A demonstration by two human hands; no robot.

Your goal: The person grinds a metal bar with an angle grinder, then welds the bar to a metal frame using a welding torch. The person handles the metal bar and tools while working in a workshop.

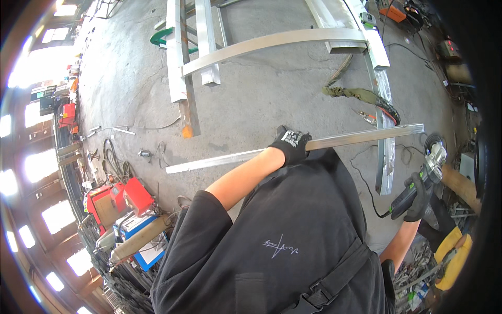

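Observation:
A long, straight metal bar (361, 137) lies across in front of my body, tilted up toward the right. My left hand (291, 144), in a black glove, is closed around it near its middle. Over at the right, my gloved right hand (420, 200) grips an angle grinder (433, 163) by its body. The grinder's disc (433, 141) points away from me, just past the bar's right end and apart from it. A black power cord (370, 201) runs from the back of the tool.
A curved metal bar (272, 43) spans several square metal tubes (176, 63) ahead. A green clamp (161, 36) sits on the left tubes. A cloth-wrapped cable (361, 94) crosses the right tube. Red machines (137, 195) stand at left; yellow gloves (454, 256) are at lower right.

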